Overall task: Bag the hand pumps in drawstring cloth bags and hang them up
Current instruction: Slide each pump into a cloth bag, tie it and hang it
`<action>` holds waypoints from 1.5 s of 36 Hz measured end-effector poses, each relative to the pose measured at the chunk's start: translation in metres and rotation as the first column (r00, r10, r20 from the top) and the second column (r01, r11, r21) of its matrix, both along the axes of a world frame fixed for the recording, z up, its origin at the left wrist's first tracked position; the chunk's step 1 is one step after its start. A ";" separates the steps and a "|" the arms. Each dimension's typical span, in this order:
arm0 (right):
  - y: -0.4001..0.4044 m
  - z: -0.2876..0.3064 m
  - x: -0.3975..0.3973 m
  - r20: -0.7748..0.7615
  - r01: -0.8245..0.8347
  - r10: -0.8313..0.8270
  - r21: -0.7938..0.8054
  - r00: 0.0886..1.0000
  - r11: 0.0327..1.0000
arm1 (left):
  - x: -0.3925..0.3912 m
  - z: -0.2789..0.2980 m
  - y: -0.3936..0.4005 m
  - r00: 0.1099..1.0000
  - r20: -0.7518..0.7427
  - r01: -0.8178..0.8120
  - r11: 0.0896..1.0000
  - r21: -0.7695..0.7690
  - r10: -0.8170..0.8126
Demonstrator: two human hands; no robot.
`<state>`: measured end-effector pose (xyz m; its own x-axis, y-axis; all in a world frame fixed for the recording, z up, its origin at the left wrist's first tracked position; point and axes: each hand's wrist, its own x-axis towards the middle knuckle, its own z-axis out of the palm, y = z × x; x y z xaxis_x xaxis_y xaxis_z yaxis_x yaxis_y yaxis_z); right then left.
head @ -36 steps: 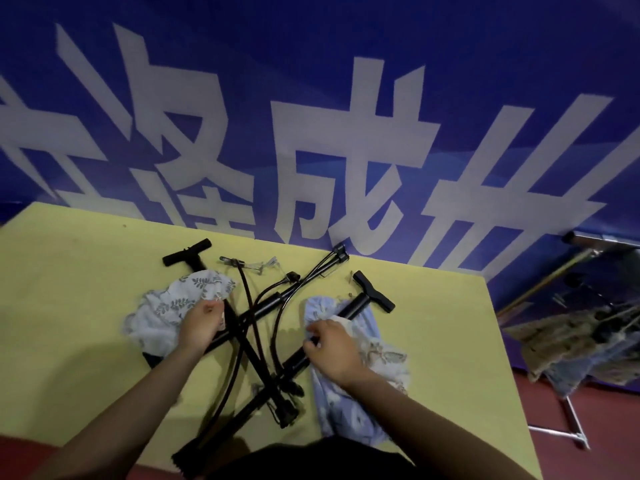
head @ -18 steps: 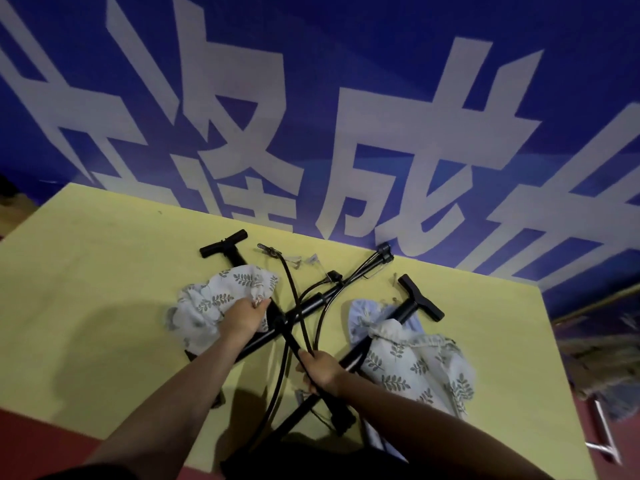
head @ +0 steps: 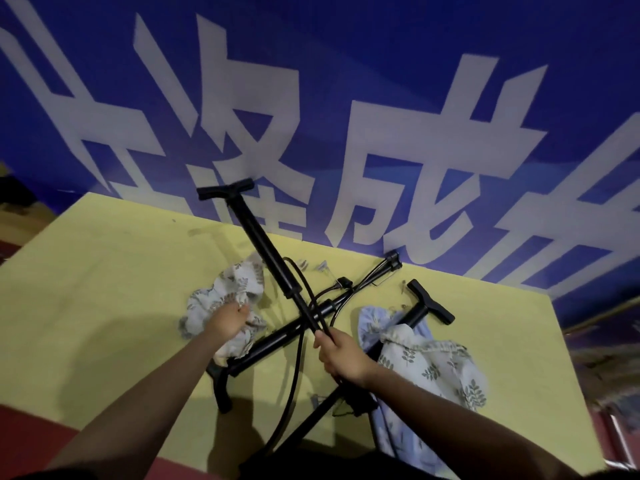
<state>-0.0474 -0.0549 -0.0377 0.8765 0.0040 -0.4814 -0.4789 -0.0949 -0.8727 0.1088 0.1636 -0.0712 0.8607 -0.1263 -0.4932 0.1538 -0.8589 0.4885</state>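
step: bagging a pump | right hand [head: 341, 355] grasps raised pump [head: 273, 268] | left hand [head: 228, 320] pinches leaf-print bag [head: 225, 296] beside it | next: open bag mouth, feed pump in

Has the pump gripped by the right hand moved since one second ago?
Yes. The right hand has raised the pump; its T-handle, earlier lying on the yellow table, now stands up against the blue banner.

Our right hand [head: 341, 355] has moved from the bagged pump's cloth to a bare hand pump [head: 266, 252] and taken a grip low on its barrel. We have lifted it, so its T-handle now stands above the counter's [head: 104, 271] far edge.
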 end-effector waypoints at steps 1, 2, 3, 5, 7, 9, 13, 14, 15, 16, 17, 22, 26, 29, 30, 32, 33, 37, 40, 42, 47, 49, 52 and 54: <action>-0.001 0.006 0.000 0.031 -0.004 0.005 -0.013 1.000 1.000 | -0.002 0.005 -0.002 0.992 -0.089 0.089 0.996 0.021 -0.087; -0.003 0.012 -0.001 0.061 -0.010 0.012 -0.029 0.998 1.000 | -0.008 0.013 -0.005 0.972 -0.158 0.182 0.983 0.034 -0.175; -0.005 0.017 -0.002 0.091 -0.017 0.022 -0.056 0.996 0.998 | -0.014 0.020 -0.009 0.951 -0.193 0.250 0.968 0.024 -0.241; -0.008 0.024 -0.005 0.134 -0.031 0.048 -0.126 0.990 0.992 | -0.026 0.036 -0.018 0.947 -0.187 0.251 0.964 -0.086 -0.263; -0.014 0.030 -0.010 0.167 -0.043 0.076 -0.191 0.983 0.981 | -0.037 0.052 -0.030 0.985 -0.118 0.094 0.963 -0.254 -0.128; -0.020 0.035 -0.016 0.211 -0.051 0.106 -0.252 0.972 0.966 | -0.043 0.070 -0.047 0.992 -0.084 -0.123 0.858 -0.498 0.094; -0.038 0.047 -0.026 0.298 -0.043 0.189 -0.436 0.936 0.899 | -0.049 0.113 -0.080 0.939 -0.192 -0.302 0.421 -0.855 0.284; -0.043 0.052 -0.029 0.311 -0.050 0.219 -0.471 0.925 0.881 | -0.050 0.123 -0.086 0.933 -0.208 -0.305 0.335 -0.891 0.294; -0.047 0.056 -0.031 0.320 -0.056 0.245 -0.501 0.915 0.863 | -0.051 0.131 -0.092 0.924 -0.242 -0.320 0.252 -0.913 0.296; -0.051 0.060 -0.033 0.329 -0.054 0.259 -0.522 0.908 0.851 | -0.051 0.138 -0.096 0.912 -0.293 -0.349 0.167 -0.922 0.287; -0.056 0.064 -0.035 0.339 -0.043 0.257 -0.529 0.905 0.847 | -0.051 0.142 -0.099 0.895 -0.356 -0.390 0.083 -0.917 0.267; -0.075 0.082 -0.036 0.371 -0.007 0.233 -0.520 0.899 0.854 | -0.048 0.161 -0.106 0.865 -0.454 -0.440 -0.111 -0.891 0.213; -0.096 0.090 -0.040 0.245 -0.079 0.276 -0.600 0.930 0.796 | -0.043 0.177 -0.102 0.875 -0.421 -0.399 -0.137 -0.907 0.239; -0.113 0.084 -0.048 0.272 -0.021 0.229 -0.599 0.935 0.800 | -0.034 0.175 -0.098 0.873 -0.424 -0.399 -0.147 -0.905 0.240; -0.116 0.081 -0.051 0.301 0.021 0.189 -0.578 0.935 0.816 | -0.033 0.175 -0.097 0.875 -0.419 -0.399 -0.131 -0.908 0.242; -0.119 0.077 -0.056 0.351 0.109 0.086 -0.500 0.932 0.859 | -0.036 0.175 -0.095 0.885 -0.400 -0.386 -0.103 -0.917 0.241; -0.119 0.077 -0.059 0.372 0.156 0.024 -0.446 0.928 0.881 | -0.038 0.176 -0.095 0.893 -0.383 -0.371 -0.096 -0.924 0.237; -0.118 0.076 -0.069 0.366 0.378 -0.317 -0.110 0.875 0.919 | -0.049 0.183 -0.092 0.918 -0.314 -0.314 -0.043 -0.949 0.243; -0.117 0.070 -0.072 0.310 0.507 -0.491 0.033 0.814 0.861 | -0.054 0.187 -0.092 0.931 -0.251 -0.273 0.050 -0.961 0.265; -0.115 0.068 -0.072 0.274 0.546 -0.552 0.103 0.788 0.831 | -0.055 0.187 -0.091 0.934 -0.204 -0.251 0.133 -0.959 0.294; -0.113 0.067 -0.070 0.142 0.634 -0.698 0.321 0.702 0.703 | -0.051 0.192 -0.087 0.941 -0.099 -0.182 0.236 -0.955 0.324; -0.116 0.067 -0.068 0.050 0.662 -0.773 0.483 0.633 0.573 | -0.046 0.196 -0.085 0.931 -0.079 -0.170 0.231 -0.958 0.356; -0.124 0.070 -0.066 -0.024 0.689 -0.824 0.562 0.566 0.457 | -0.040 0.204 -0.082 0.927 -0.046 -0.146 0.244 -0.959 0.373; -0.127 0.071 -0.066 -0.025 0.716 -0.809 0.481 0.588 0.506 | -0.038 0.208 -0.081 0.933 -0.031 -0.134 0.267 -0.954 0.358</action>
